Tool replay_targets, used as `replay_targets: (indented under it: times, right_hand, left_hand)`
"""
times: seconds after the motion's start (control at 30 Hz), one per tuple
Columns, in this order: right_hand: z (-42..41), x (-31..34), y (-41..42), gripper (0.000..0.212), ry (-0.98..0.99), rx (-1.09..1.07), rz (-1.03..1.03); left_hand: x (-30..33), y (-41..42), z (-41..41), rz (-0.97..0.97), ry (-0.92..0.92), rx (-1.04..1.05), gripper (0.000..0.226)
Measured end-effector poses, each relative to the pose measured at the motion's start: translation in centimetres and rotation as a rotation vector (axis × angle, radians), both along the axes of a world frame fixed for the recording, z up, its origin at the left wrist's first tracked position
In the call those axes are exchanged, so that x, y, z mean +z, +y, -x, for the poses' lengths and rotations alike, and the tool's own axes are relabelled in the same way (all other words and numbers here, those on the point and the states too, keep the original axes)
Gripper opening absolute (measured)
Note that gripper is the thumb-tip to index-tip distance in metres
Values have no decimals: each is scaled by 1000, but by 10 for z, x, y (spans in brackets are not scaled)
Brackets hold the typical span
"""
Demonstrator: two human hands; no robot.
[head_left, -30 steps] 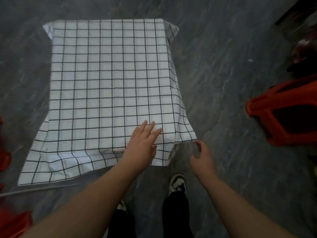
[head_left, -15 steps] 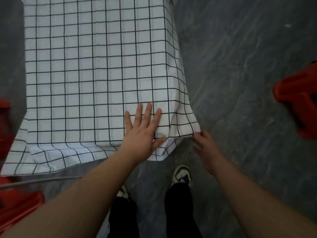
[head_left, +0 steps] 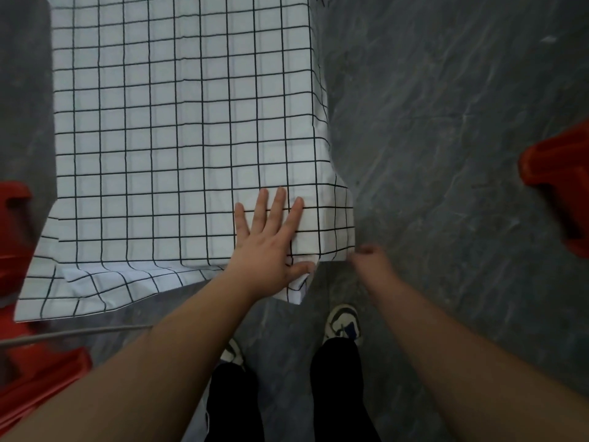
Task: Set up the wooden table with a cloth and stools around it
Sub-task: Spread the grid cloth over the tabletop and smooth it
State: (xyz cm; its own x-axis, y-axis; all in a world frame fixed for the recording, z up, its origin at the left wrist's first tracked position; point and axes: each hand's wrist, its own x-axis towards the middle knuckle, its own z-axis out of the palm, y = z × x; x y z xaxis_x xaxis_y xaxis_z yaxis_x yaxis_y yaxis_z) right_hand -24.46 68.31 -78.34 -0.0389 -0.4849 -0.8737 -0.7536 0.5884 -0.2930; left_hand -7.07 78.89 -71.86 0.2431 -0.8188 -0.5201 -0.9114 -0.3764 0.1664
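A white cloth with a black grid (head_left: 178, 129) covers the table, whose wood is hidden; its near edge hangs down in folds. My left hand (head_left: 271, 247) lies flat with straight fingers on the cloth at the near right corner of the tabletop. My right hand (head_left: 371, 263), blurred, has its fingers curled at the hanging right corner of the cloth and pinches its hem. A red stool (head_left: 564, 186) stands on the floor at the right edge. More red stools show at the left edge (head_left: 14, 231) and the lower left (head_left: 38, 381).
The floor (head_left: 446, 122) is dark grey stone. A thin grey rod or cable (head_left: 73, 334) runs along the floor under the cloth's near left edge. My feet in white shoes (head_left: 342, 322) stand just in front of the table's corner.
The view has moved closer to the table's near right corner. My right hand reached the cloth's hanging corner, which now hangs straighter. My left hand stays flat on the cloth.
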Motion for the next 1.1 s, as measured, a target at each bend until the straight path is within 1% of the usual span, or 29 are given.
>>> replay_targets:
  times: [0.03, 0.07, 0.1, 0.13, 0.17, 0.23, 0.27, 0.3, 0.33, 0.37, 0.4, 0.47, 0.5, 0.57, 0.63, 0.67, 0.7, 0.77, 0.8, 0.83, 0.9, 0.97, 1.03, 1.1]
  right_hand:
    - [-2, 4, 5, 48, 32, 4, 211]
    - [-3, 10, 9, 56, 3, 31, 471]
    - [-4, 16, 15, 60, -79, 68, 658]
    - [-5, 18, 19, 64, -191, 70, 728]
    - [-7, 22, 19, 67, -292, -6, 681]
    - [-6, 26, 12, 66, -358, -345, 443]
    - [-5, 27, 4, 59, -376, -506, 305]
    - [-1, 28, -4, 46, -415, -603, 179]
    - [3, 29, -11, 33, -462, -610, 74]
    - [7, 30, -18, 25, -502, -567, -3]
    - [9, 32, -24, 22, -547, -526, -59]
    - [10, 35, -30, 22, -644, -526, -207]
    - [9, 36, -32, 21, -661, -531, -279]
    - [11, 36, -34, 17, -627, -487, -337]
    - [14, 38, -34, 15, -590, -471, -360]
    - [17, 40, -33, 14, -549, -435, -330]
    - [19, 42, -32, 15, -485, -348, -262]
    - [27, 41, -29, 24, -350, -103, -46]
    - [31, 40, -27, 31, -338, -59, 43]
    - [33, 38, -25, 35, -348, -60, 90]
    - [34, 36, -22, 27, -358, -109, 155]
    - [32, 34, -19, 24, -328, -101, 220]
    - [27, 31, -14, 29, -290, -54, 297]
    - [23, 23, -9, 38, -216, -14, 368]
  left_hand:
    - [-1, 0, 0, 0, -7, 0, 104]
    - [-2, 0, 1, 8, -15, 5, 103]
    - [-2, 0, 1, 18, -18, 10, 102]
    - [-2, 0, 1, 26, -14, 17, 100]
    - [-1, 0, 1, 32, -6, 24, 99]
    - [1, 0, 0, 44, 12, 40, 98]
    - [3, 0, 0, 46, 24, 50, 98]
    - [4, -1, -1, 45, 36, 56, 98]
    - [5, -1, -2, 41, 47, 59, 99]
    - [5, -1, -2, 37, 54, 60, 99]
    - [5, -1, -2, 35, 61, 61, 99]
    - [5, -1, -3, 36, 71, 61, 99]
    - [4, -1, -3, 39, 71, 57, 99]
    - [3, 0, -3, 44, 66, 56, 99]
    - [2, -1, -2, 46, 59, 65, 99]
    - [2, -1, -2, 47, 56, 68, 99]
    - [2, -1, -2, 47, 54, 70, 99]
    - [3, -1, -1, 49, 55, 72, 100]
    - [4, -1, -2, 48, 56, 72, 100]
    - [4, -1, -2, 47, 58, 70, 100]
    - [5, -1, -3, 48, 63, 71, 100]
    - [5, -3, -2, 47, 69, 78, 100]
    - [5, -3, -2, 45, 71, 85, 101]
    - [3, -2, -1, 46, 70, 85, 101]
